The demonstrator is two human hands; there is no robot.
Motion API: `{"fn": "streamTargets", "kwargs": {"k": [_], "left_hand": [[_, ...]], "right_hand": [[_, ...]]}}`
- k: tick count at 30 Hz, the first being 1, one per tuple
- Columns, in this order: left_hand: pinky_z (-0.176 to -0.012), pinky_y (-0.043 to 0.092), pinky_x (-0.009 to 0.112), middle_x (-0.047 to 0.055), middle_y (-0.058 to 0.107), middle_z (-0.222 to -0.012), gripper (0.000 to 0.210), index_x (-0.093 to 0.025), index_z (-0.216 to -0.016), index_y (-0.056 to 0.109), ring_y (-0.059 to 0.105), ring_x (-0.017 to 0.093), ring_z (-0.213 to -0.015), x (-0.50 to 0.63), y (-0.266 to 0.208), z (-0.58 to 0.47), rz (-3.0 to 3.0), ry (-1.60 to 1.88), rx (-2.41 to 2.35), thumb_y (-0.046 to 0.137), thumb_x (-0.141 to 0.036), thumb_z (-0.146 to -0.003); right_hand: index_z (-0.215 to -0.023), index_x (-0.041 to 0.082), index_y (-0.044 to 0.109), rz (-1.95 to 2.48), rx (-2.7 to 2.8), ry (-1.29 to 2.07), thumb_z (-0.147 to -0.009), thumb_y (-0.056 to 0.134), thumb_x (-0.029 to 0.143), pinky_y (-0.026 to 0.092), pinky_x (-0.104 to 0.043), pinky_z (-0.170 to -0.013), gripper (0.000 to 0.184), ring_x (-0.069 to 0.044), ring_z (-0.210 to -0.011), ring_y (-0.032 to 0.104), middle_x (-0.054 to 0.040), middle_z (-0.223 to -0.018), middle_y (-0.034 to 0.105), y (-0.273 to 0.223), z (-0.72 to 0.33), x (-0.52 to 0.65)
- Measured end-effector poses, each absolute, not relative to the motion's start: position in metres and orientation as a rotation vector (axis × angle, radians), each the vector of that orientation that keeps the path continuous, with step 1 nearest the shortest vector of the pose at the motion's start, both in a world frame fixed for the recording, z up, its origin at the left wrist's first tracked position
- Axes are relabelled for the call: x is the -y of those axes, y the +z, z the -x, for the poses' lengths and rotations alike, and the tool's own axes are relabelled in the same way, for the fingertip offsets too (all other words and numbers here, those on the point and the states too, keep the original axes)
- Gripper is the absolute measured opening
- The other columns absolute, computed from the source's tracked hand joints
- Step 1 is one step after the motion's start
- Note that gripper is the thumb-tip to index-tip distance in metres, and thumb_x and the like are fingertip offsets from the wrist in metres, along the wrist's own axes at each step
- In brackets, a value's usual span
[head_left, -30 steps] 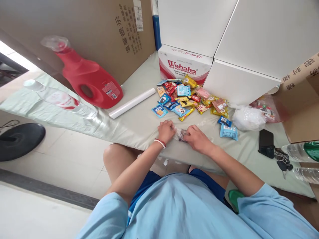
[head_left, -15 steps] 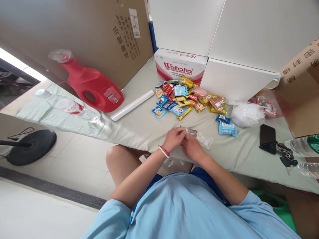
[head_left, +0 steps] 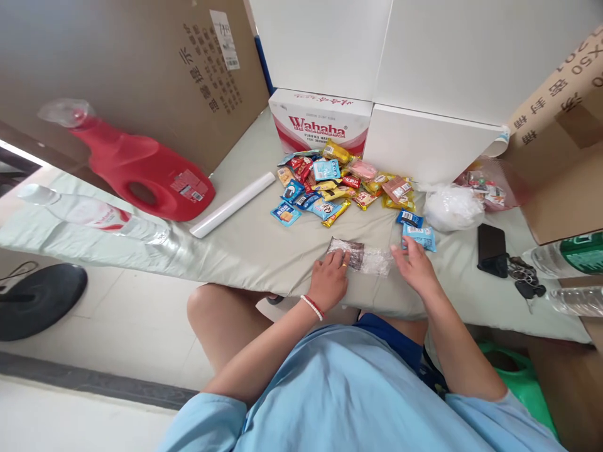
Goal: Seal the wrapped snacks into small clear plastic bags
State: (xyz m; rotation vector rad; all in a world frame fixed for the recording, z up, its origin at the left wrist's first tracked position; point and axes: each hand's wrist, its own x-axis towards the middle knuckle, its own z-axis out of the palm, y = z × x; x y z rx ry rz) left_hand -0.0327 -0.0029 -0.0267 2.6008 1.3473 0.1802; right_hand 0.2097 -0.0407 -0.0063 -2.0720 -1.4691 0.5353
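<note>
A strip of clear bubble wrap [head_left: 375, 262] lies flat on the cloth in front of me, its left part over or around a flat dark brown piece [head_left: 357, 251]. My left hand [head_left: 330, 279] rests on the left end of this brown piece, fingers laid flat on it. Off the strip's right end is my right hand [head_left: 418, 270], holding nothing, thumb and fingers apart. Its fingertips come close to a light blue snack packet [head_left: 420, 238]; whether they touch it I cannot tell. A smaller dark blue packet [head_left: 409, 218] lies just behind that one.
Several wrapped snacks [head_left: 330, 188] are heaped before a Wahaba-style water carton [head_left: 320, 125]. On the left are a white roll [head_left: 233, 205], a red jug [head_left: 151, 169] and a water bottle [head_left: 94, 213]. A white plastic bag [head_left: 452, 208], phone [head_left: 492, 250] and keys [head_left: 525, 276] lie right.
My hands were together at the brown piece and the bubble wrap. The right hand has moved away to the right, toward the blue packet; the wrap now lies spread flatter under my left hand.
</note>
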Motion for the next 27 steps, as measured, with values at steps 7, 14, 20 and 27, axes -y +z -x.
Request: {"fn": "streamTargets", "kwargs": {"k": [7,14,20,27], "left_hand": [[-0.09,0.045,0.043,0.015,0.052,-0.149,0.056,-0.023,-0.152,0.043,0.048,0.028,-0.131,0.007,-0.035,0.027,-2.634,0.164,-1.357,0.039,-0.014,-0.097],[-0.104,0.044,0.048,0.019,0.059,-0.14,0.037,-0.014,-0.12,0.07,0.054,0.033,-0.129,-0.004,-0.033,0.039,-2.525,0.307,-1.21,0.049,-0.014,-0.089],[-0.104,0.051,0.042,0.008,0.071,-0.122,0.041,-0.021,-0.113,0.07,0.063,0.024,-0.116,-0.026,-0.047,0.075,-1.879,0.79,-1.512,0.045,-0.011,-0.082],[-0.087,0.055,0.035,0.007,0.077,-0.095,0.023,-0.018,-0.104,0.071,0.072,0.023,-0.09,-0.05,-0.025,0.04,-1.5,0.705,-1.536,0.057,-0.026,-0.088]], "right_hand": [[-0.102,0.023,0.07,1.946,1.818,0.498,-0.096,0.05,0.029,0.047,-0.03,-0.082,0.021,-0.023,-0.094,0.067,-0.0072,-0.099,0.073,-0.008,-0.166,0.014],[-0.107,0.015,0.068,2.003,2.103,0.569,-0.099,0.043,0.017,0.045,-0.033,-0.087,0.026,-0.025,-0.096,0.063,-0.0137,-0.107,0.067,-0.001,-0.104,-0.04],[-0.139,0.012,0.054,1.687,2.291,0.322,-0.099,0.056,0.043,0.042,-0.045,-0.104,0.051,-0.033,-0.12,0.048,-0.0199,-0.133,0.054,-0.024,-0.098,-0.021],[-0.14,0.015,0.051,1.916,2.196,0.09,-0.094,0.062,0.038,0.042,-0.047,-0.094,0.053,-0.036,-0.114,0.047,-0.0204,-0.133,0.052,-0.035,-0.079,-0.01]]}}
